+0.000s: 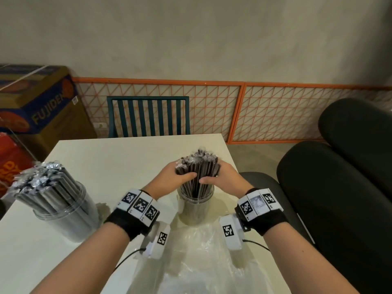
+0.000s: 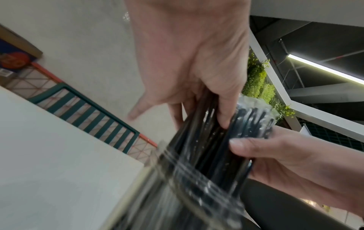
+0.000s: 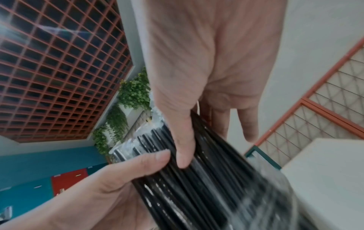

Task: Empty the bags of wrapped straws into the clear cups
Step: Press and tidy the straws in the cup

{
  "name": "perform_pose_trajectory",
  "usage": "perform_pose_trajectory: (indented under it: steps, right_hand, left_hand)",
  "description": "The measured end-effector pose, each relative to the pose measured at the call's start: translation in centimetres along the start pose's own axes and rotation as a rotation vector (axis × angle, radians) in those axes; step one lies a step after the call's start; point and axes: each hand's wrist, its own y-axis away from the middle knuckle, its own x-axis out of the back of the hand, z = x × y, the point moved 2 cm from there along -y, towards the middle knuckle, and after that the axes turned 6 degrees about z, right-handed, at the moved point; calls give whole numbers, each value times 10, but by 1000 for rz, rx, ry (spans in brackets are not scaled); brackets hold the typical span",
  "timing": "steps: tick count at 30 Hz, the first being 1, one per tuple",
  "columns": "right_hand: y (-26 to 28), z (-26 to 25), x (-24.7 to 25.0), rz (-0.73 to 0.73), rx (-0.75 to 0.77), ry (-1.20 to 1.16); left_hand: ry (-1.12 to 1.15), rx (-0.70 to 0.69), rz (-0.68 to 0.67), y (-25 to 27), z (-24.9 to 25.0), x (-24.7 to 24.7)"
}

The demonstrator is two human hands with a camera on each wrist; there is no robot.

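Note:
A bundle of black wrapped straws (image 1: 198, 169) stands upright in a clear cup (image 1: 196, 206) at the table's middle. My left hand (image 1: 170, 177) grips the bundle from the left and my right hand (image 1: 224, 177) from the right, above the cup's rim, thumbs on the near side. In the left wrist view my left hand (image 2: 187, 62) has its thumb pressed on the straws (image 2: 206, 147). The right wrist view shows my right hand (image 3: 206, 62) wrapped round the straws (image 3: 206, 179). A second clear cup (image 1: 65, 213), at the left, is packed with wrapped straws (image 1: 40, 177). An emptied clear plastic bag (image 1: 191, 262) lies flat before the middle cup.
The white table (image 1: 127, 153) ends just right of the middle cup. Black padded seats (image 1: 339, 187) stand to the right, a teal chair (image 1: 148, 115) behind the far edge, and cardboard boxes (image 1: 38, 102) at the back left.

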Motion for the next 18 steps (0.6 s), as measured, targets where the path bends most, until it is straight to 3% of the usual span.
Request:
perform_pose_trajectory:
  steps: [7,13,18]
  right_hand:
    - [-7,9,-3,-187,19,261]
    - [6,11,-4,-202,48,158]
    - [20,13,-22,-70,22,17]
  left_hand:
    - [-125,-13,-281,-10,4,15]
    - [-123,5,-278,-4,-15,6]
    - [-42,15,-232,3,-19,-2]
